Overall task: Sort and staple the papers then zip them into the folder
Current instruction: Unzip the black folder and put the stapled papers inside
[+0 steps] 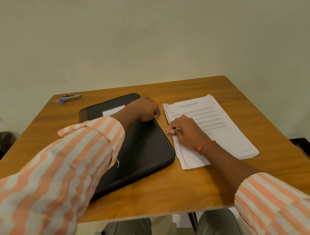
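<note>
striped sleeve (40, 183) of the l arm fills the near left, crossing over the black zip folder (145, 150), which lies flat on the wooden table (161, 196). left hand (146, 108) sits at the folder's far right edge, fingers curled over the rim, holding it down. right hand (186, 131) pinches the small metal zip pull (167, 133) btwn thumb & forefinger, abt halfway along the folder's right side. heel of that hand rests on the paper stack (216, 120), which lies just beside the folder on its right, outside it. stapler (71, 97) is well apart at the far left corner, untouched.

handling, my read: folder looks like padded leatherette w/ a stitched rim. semi-stiff, light, prob slides on the smooth top, so pin it near the zip while the pull runs. corners are rounded & the pull may snag there. pull is tiny & slick, pinch only. stack is loose thin sheets, fanned at the near left edge, floppy. take it w/ both hands at the long edges & square it up before stapling. can't tell if any sheets are stapled yet.
</note>
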